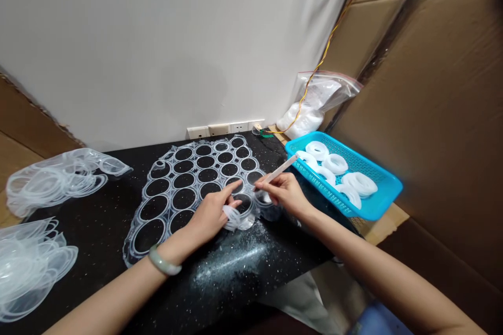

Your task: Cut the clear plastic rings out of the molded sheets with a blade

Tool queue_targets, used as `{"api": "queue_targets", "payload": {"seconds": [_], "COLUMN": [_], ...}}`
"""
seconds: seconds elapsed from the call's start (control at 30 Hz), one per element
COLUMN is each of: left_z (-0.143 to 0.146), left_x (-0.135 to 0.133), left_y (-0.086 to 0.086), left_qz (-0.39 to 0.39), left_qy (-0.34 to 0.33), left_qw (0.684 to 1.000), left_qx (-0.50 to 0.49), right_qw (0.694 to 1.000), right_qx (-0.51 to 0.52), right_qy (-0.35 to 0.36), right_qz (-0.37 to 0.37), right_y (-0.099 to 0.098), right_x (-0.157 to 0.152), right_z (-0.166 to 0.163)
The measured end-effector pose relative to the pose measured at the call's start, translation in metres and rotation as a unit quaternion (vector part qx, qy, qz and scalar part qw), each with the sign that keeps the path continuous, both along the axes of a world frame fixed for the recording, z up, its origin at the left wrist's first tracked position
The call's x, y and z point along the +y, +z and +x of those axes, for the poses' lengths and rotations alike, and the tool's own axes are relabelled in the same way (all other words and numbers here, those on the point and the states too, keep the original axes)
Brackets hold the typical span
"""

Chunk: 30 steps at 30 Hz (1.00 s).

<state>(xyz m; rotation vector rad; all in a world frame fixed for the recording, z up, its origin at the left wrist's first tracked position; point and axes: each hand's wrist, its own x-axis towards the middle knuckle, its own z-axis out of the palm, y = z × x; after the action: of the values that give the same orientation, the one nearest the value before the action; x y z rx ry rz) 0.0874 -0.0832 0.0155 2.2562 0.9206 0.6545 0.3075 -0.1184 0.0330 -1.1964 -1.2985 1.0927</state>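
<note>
A sheet of translucent rings (170, 196), joined by thin flashing around round holes, lies flat on the black speckled table. At its right end, my left hand (212, 213) rests with the index finger stretched onto the sheet, while the lower fingers curl around a small bunch of loose translucent rings (232, 218). My right hand (286, 193) pinches a slim, pale, pen-like tool (281, 168), its rear end pointing up and right. The working tip is close to the sheet's right edge and too small to make out. A loose flap of the sheet hangs beneath the right hand.
A blue plastic basket (377, 204) with bundles of white rings stands to the right. Piles of translucent ring sheets (58, 180) lie at the left. Sockets (239, 127) and a yellow-red cable (323, 57) run along the wall, near a plastic bag (302, 118). Cardboard (444, 89) borders the right side.
</note>
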Motion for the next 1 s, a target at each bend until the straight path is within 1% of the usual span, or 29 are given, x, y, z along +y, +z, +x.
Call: {"api": "queue_targets", "payload": {"seconds": [0.1, 0.17, 0.27, 0.33, 0.43, 0.57, 0.7, 0.87, 0.93, 1.0], "left_z": [0.014, 0.019, 0.016, 0.011, 0.005, 0.002, 0.006, 0.013, 0.015, 0.016], "left_x": [0.013, 0.015, 0.013, 0.009, 0.003, -0.005, -0.012, -0.028, -0.038, -0.047], "left_y": [-0.001, -0.001, 0.0, 0.0, -0.002, -0.007, -0.008, -0.001, 0.002, 0.005], "left_qz": [0.005, 0.015, 0.036, 0.066, 0.123, 0.171, 0.193, 0.239, 0.268, 0.299], "left_qy": [-0.018, -0.028, -0.066, -0.095, -0.122, -0.14, -0.157, -0.183, -0.191, -0.194], "left_qw": [0.999, 0.999, 0.997, 0.993, 0.985, 0.975, 0.968, 0.954, 0.944, 0.934], "left_qx": [0.035, 0.032, 0.011, 0.007, 0.013, 0.014, 0.023, 0.018, 0.025, 0.039], "right_qw": [1.0, 0.999, 0.998, 0.997, 0.998, 0.999, 0.997, 0.987, 0.984, 0.984], "right_qx": [0.015, 0.032, 0.061, 0.063, 0.042, 0.012, -0.046, -0.117, -0.136, -0.146], "right_qy": [0.026, 0.024, 0.011, 0.021, 0.04, 0.038, 0.033, 0.009, -0.005, -0.018], "right_qz": [-0.007, -0.008, -0.017, -0.028, -0.027, 0.005, 0.054, 0.107, 0.114, 0.105], "right_y": [-0.001, -0.004, -0.013, -0.023, -0.038, -0.049, -0.051, -0.051, -0.051, -0.05], "right_x": [0.0, 0.008, 0.028, 0.041, 0.052, 0.052, 0.046, 0.045, 0.046, 0.046], "right_z": [0.001, 0.003, 0.007, 0.007, 0.006, 0.004, 0.001, 0.003, 0.005, 0.008]}}
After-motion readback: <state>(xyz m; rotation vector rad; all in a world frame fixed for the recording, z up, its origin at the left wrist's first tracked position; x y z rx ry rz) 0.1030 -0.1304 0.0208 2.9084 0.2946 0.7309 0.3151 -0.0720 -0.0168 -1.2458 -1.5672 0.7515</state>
